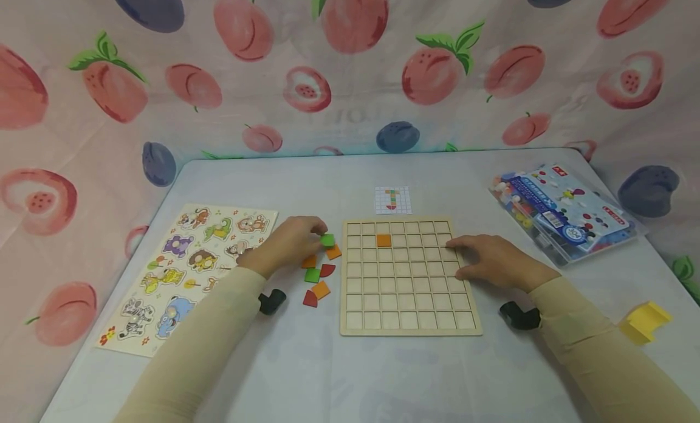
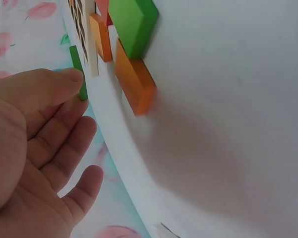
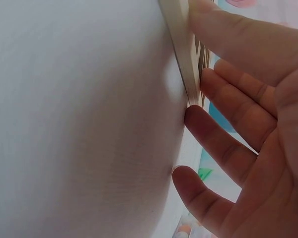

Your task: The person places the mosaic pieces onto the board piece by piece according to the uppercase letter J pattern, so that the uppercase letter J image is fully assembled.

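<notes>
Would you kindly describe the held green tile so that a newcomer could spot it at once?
On the white table, find the wooden grid board. Beside its left edge is the person's left hand. The green tile is pinched there, unlike the other green tile, which lies on the table.

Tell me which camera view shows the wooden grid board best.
The head view: it shows the wooden grid board nearly whole from above, its cells laid out clearly. The left wrist view catches only a steep, thin slice near the top; the right wrist view, a side edge and a sliver of cells beside the right hand.
</notes>
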`<state>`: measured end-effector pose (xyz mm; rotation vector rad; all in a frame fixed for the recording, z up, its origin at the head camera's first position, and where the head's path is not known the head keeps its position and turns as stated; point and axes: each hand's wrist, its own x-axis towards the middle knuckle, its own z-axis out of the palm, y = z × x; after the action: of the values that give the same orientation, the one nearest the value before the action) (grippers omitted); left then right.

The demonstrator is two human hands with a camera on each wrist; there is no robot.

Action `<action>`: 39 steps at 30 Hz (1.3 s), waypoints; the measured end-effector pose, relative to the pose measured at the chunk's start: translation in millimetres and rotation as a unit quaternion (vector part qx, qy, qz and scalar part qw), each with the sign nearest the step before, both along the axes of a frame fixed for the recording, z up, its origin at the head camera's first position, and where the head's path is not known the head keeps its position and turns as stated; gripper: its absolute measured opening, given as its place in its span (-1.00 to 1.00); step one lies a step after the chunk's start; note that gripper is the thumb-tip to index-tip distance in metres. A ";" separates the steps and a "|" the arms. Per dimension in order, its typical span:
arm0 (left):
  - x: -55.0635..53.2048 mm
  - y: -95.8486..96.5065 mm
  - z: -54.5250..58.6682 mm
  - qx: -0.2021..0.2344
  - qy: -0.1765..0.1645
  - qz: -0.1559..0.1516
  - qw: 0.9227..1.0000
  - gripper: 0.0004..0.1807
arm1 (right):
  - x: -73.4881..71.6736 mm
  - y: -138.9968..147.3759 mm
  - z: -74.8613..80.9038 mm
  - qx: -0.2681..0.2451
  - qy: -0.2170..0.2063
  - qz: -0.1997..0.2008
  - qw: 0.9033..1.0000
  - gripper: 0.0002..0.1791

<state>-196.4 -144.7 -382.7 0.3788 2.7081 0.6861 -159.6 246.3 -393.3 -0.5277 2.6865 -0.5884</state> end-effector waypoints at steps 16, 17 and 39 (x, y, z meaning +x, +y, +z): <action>-1.4 27.8 2.4 -0.011 -0.003 -0.020 1.000 -0.64 | 0.6 -0.2 0.2 0.002 0.003 -0.001 1.000 -0.31; -1.8 29.4 2.2 -0.010 -0.002 -0.022 1.000 -0.64 | 0.6 0.0 0.2 0.002 0.003 -0.002 1.000 -0.32; -10.1 60.6 -0.7 -0.013 0.023 -0.080 0.996 -0.69 | -1.0 1.8 -1.7 0.002 0.003 -0.001 1.000 -0.31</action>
<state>-206.5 -84.1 -383.4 0.6037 2.6907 0.6039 -160.7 248.2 -395.0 -0.5271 2.6930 -0.5818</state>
